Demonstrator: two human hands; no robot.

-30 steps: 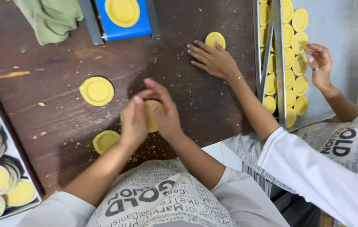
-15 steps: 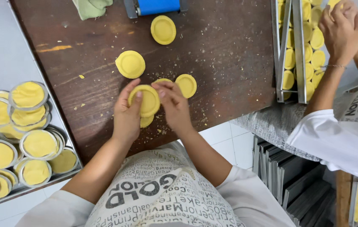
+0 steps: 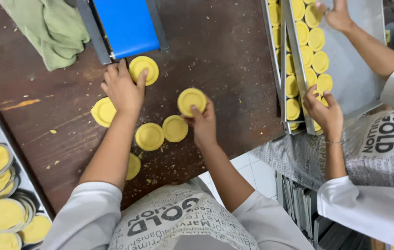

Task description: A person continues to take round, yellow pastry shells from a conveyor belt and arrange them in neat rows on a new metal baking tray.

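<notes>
My left hand [image 3: 122,89] lies flat on the dark wooden table [image 3: 215,51], its fingertips touching a yellow dough disc [image 3: 144,69] just below a blue machine outlet [image 3: 127,25]. My right hand [image 3: 202,121] grips another yellow dough disc [image 3: 191,100] by its edge. Between the hands lie more discs: one at the left [image 3: 103,112], two side by side [image 3: 150,136] [image 3: 175,128], and one partly hidden under my left forearm [image 3: 133,166].
A co-worker's hands [image 3: 324,113] [image 3: 338,16] work at metal trays [image 3: 359,78] lined with yellow discs at the right. A green cloth [image 3: 49,30] lies at the top left. Metal tins filled with yellow dough [image 3: 2,215] sit at the lower left. Crumbs dot the table.
My hands have parted from in front of me: the left reached up to the disc by the blue outlet, the right holds a disc off to the right. The camera view shifted.
</notes>
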